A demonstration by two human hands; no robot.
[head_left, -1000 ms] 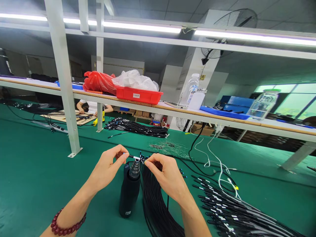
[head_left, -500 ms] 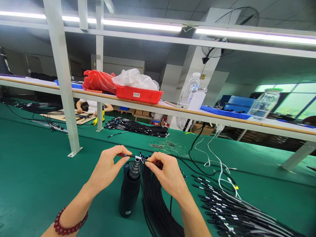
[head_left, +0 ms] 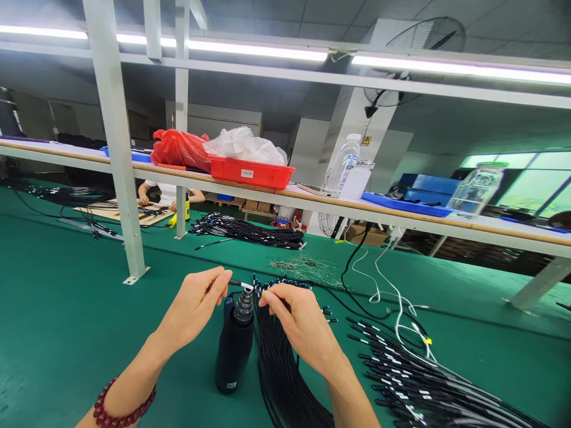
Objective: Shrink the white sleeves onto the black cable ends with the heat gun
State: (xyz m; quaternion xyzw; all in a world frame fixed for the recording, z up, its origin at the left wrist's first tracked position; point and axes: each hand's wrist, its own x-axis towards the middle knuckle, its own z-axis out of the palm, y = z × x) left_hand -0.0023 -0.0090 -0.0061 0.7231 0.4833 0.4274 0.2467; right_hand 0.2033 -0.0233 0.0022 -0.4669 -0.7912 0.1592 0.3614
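Note:
Stretched between my two hands is a thin black cable (head_left: 241, 284) with a white label or sleeve on it. My left hand (head_left: 196, 303) pinches its left end, thumb against forefinger. On the other side my right hand (head_left: 298, 315) grips the cable just right of the white part. Directly under that white part points the stepped metal nozzle of a black heat gun (head_left: 234, 351), standing upright on the green bench. Beside the heat gun, partly behind my right hand, a thick bundle of black cables (head_left: 281, 368) curves down toward me.
Another pile of labelled black cables (head_left: 414, 374) lies at the right, near white cords (head_left: 397, 285). Thin wire scraps (head_left: 307, 264) and a further cable bundle (head_left: 250, 230) lie farther back. A shelf with a red bin (head_left: 250, 172) crosses above; a person's hands (head_left: 173, 202) work beyond it.
My left fingers have rolled over and closed further around the cable's end, hiding its tip. My right fingers have shifted slightly, and the cable stays above the nozzle.

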